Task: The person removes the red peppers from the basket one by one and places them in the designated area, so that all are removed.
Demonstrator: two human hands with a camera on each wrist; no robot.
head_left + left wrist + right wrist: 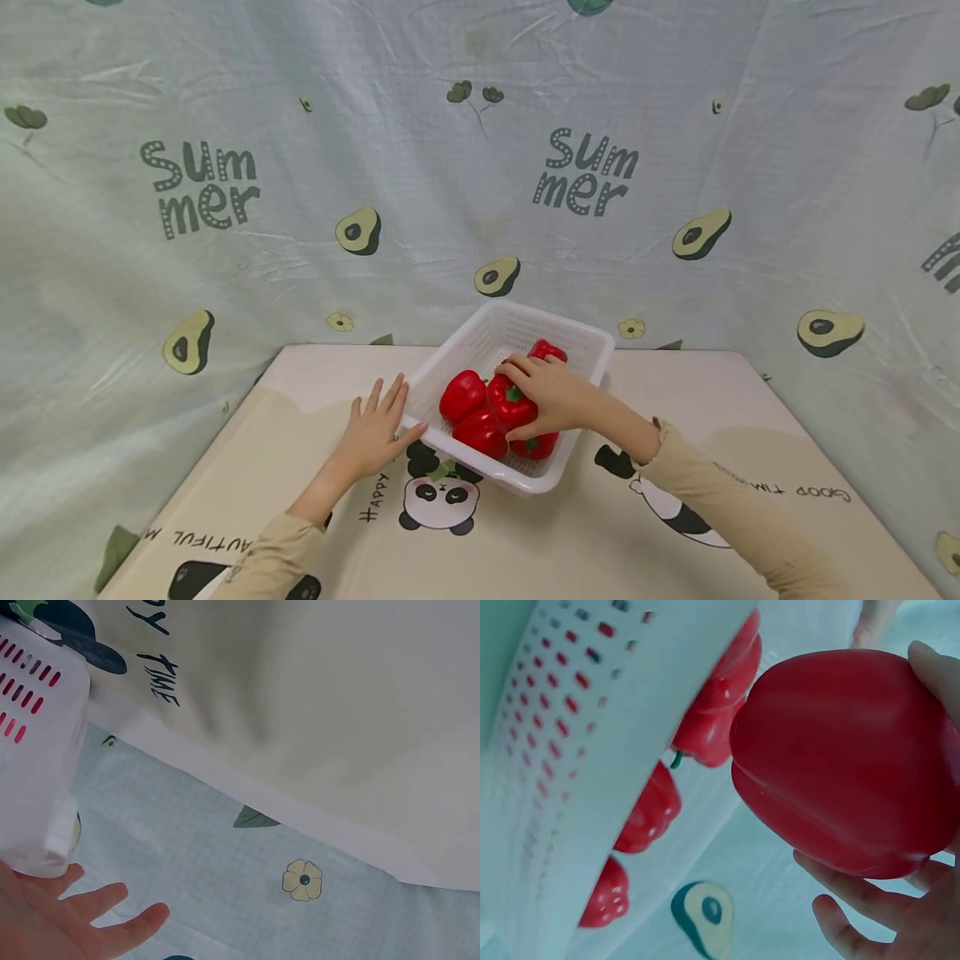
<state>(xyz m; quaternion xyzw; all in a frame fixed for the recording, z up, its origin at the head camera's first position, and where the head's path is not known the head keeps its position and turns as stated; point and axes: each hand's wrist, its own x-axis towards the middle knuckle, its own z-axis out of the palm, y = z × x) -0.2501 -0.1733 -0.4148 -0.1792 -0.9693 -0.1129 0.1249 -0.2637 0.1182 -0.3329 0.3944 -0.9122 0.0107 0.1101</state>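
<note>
A white perforated plastic basket [522, 482] holds several red bell peppers [462, 397]. My right hand [558, 398] reaches over its right side and grips one bell pepper [512, 400], whose green stem shows in the head view. In the right wrist view the thumb and fingers wrap around this smooth pepper [847, 765], and other peppers [709, 727] lie beyond it in the basket. My left hand [372, 435] is at the basket's left rim, fingers straight and spread. The left wrist view shows its fingers [101, 901] by the basket wall [41, 787].
The basket stands at an angle on a table [360, 550] with a cream cloth printed with pandas and words. Behind and beside the table hangs a pale green curtain [420, 167] with avocados and lettering.
</note>
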